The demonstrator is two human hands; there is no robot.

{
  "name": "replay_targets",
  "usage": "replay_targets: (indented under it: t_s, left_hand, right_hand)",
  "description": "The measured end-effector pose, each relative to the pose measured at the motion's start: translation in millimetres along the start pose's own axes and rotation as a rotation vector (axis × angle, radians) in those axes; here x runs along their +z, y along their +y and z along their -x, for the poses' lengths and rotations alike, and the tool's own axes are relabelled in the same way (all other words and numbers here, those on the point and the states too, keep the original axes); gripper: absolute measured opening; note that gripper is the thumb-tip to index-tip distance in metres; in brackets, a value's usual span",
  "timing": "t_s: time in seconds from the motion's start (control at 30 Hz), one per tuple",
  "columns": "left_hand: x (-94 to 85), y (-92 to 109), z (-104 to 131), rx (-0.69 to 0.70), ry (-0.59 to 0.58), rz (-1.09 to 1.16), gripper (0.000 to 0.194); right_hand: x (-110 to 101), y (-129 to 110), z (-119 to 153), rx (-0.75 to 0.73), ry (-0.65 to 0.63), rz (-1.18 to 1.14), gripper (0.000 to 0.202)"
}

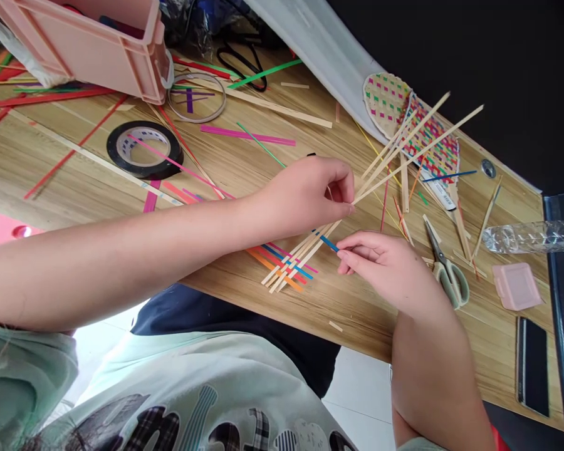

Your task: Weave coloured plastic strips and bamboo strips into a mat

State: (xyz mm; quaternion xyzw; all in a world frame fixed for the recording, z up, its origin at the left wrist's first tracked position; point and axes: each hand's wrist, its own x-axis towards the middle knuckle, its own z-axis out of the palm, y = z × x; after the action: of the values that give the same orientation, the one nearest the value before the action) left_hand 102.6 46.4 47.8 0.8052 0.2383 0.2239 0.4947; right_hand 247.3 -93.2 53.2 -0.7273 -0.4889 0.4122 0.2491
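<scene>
Pale strips run diagonally over the table, crossed near its front edge by coloured strips in orange, red, blue and pink, forming a small woven patch. My left hand pinches the pale strips above this patch, thumb and forefinger pressed together. My right hand lies just to the right, its thumb and forefinger closed on the end of a blue strip. That strip reaches left among the pale strips, under my left hand, where its far part is hidden.
A pink crate, black tape roll and hoop are at the back left. Scissors, a woven fan, a pink case and a phone lie on the right. Loose strips are scattered around.
</scene>
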Motion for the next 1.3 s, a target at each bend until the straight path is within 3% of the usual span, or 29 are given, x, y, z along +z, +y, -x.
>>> replay_targets:
  t_s: [0.17, 0.3, 0.43, 0.53, 0.63, 0.87, 1.1, 1.3]
  left_hand:
    - [-18.8, 23.0, 18.6, 0.159, 0.124, -0.482, 0.024]
    - [-32.4, 40.2, 70.4, 0.286, -0.104, -0.757, 0.024]
    - [-10.3, 12.9, 127.4, 0.352, -0.058, -0.797, 0.031]
    - [11.1, -14.6, 151.4, 0.334, -0.050, -0.827, 0.039]
    - [19.9, -27.8, 159.0, 0.333, -0.061, -0.847, 0.043]
    - [17.2, -33.3, 159.4, 0.427, -0.058, -0.859, 0.045]
    - [15.3, -34.8, 159.1, 0.448, -0.061, -0.837, 0.044]
    - [14.9, -35.4, 158.7, 0.450, -0.063, -0.835, 0.047]
  right_hand:
    - [2.5, 7.6, -5.4, 0.007, 0.008, -0.094, 0.013]
    - [4.9, 14.1, -6.1, -0.089, -0.021, 0.023, 0.014]
    - [8.6, 12.4, -2.3, -0.158, -0.007, 0.284, 0.021]
    - [10.5, 9.6, 1.3, -0.226, 0.030, 0.422, 0.025]
    - [13.5, 9.2, 5.5, -0.291, 0.057, 0.506, 0.029]
    - [32.5, 16.2, 13.0, -0.396, 0.227, 0.596, 0.029]
    - [54.6, 5.0, 8.5, -0.516, 0.246, 0.653, 0.029]
    - [41.9, 18.1, 24.8, -0.419, 0.264, 0.719, 0.030]
